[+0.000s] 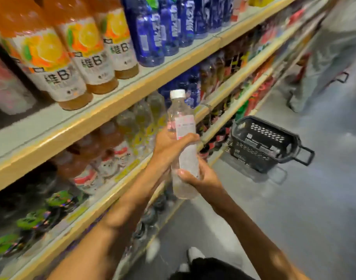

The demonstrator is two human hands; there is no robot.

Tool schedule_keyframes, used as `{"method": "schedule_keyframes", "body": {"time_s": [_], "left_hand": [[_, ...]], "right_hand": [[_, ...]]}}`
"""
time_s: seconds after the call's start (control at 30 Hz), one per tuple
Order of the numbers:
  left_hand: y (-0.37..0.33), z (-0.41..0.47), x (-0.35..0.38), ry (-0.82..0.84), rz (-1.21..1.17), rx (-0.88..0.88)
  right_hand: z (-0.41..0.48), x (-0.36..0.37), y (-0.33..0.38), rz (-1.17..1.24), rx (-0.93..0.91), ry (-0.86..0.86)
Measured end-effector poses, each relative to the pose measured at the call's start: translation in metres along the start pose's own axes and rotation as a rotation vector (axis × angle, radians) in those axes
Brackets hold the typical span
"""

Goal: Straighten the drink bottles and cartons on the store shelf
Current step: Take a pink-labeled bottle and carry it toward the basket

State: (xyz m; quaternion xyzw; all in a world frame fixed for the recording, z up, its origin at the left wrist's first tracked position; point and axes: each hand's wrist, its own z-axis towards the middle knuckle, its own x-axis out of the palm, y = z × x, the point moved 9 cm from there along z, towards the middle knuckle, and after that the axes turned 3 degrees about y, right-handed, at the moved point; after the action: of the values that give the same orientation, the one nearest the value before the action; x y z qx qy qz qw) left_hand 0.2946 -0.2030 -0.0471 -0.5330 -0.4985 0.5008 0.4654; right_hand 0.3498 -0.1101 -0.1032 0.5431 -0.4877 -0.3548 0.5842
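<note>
A clear drink bottle with a white cap and a pink-and-white label stands upright in the aisle, just in front of the middle shelf. My left hand grips it around the middle, thumb across the label. Lower down, my right hand holds its bottom half with the fingers curled round it. On the upper shelf stand orange juice bottles and blue bottles. Clear, yellow and brown bottles line the middle shelf behind the held one.
A black plastic shopping basket sits on the grey floor by the lower shelves, to the right. Another person in grey clothing stands further down the aisle. Green-labelled cans fill the lower left shelf. My shoe shows below.
</note>
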Motion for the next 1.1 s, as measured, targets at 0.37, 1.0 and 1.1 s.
{"method": "schedule_keyframes", "body": {"time_s": [0.37, 1.0, 1.1], "left_hand": [[0.187, -0.001, 0.148, 0.239, 0.15, -0.508], [0.166, 0.201, 0.437, 0.443, 0.091, -0.417], [0.166, 0.252, 0.478, 0.469, 0.109, -0.407]], "right_hand": [[-0.22, -0.224, -0.143, -0.14, 0.479, -0.97], [-0.154, -0.503, -0.082, -0.464, 0.592, -0.979], [-0.116, -0.545, -0.083, -0.409, 0.582, -1.018]]}}
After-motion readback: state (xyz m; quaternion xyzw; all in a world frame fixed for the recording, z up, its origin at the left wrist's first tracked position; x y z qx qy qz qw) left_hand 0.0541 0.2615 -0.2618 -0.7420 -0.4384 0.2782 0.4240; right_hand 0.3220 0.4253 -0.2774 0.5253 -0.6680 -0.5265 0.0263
